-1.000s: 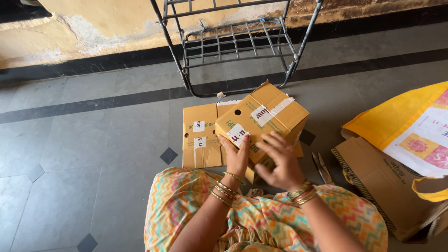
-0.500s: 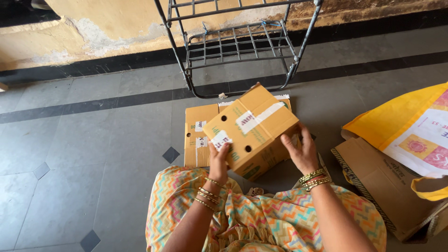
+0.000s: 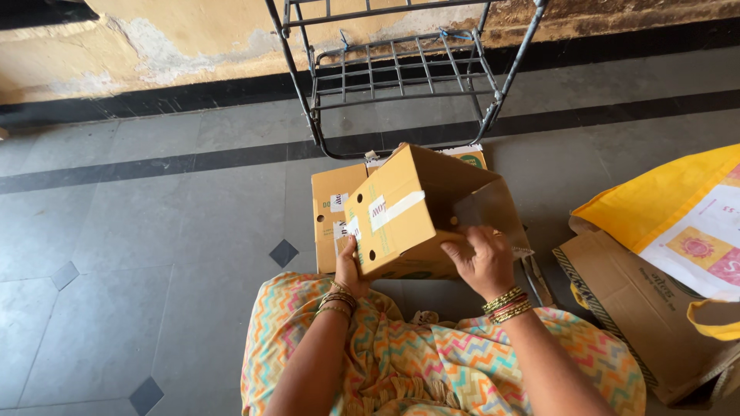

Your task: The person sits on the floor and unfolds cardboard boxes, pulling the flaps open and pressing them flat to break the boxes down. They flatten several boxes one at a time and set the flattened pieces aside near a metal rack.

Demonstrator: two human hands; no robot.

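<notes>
**Box tipped up between two hands**

Near the middle of the frame, a cardboard box [image 3: 401,219] is held off the floor [image 3: 154,231], tilted so its taped face looks toward the lower left and one end points to the right. The left hand [image 3: 348,262] is pressed against the lower left corner, fingers closed on the edge; its grip appears clamped on the box to carry the weight from below. The right hand [image 3: 484,258] sits at the lower right, fingers curled over the rim beside a grey flap [image 3: 489,212] that stands loose from the end; its grip is also shut on the box, which steadies the tilt and keeps that end within reach.

Behind the box, a second carton [image 3: 331,208] stands on the floor, touching or just behind it. A metal rack [image 3: 408,69] stands at the top centre, against the wall. At the right edge lie a flattened carton [image 3: 632,308] and a yellow bag [image 3: 678,208] resting over it, well apart from both hands.
</notes>
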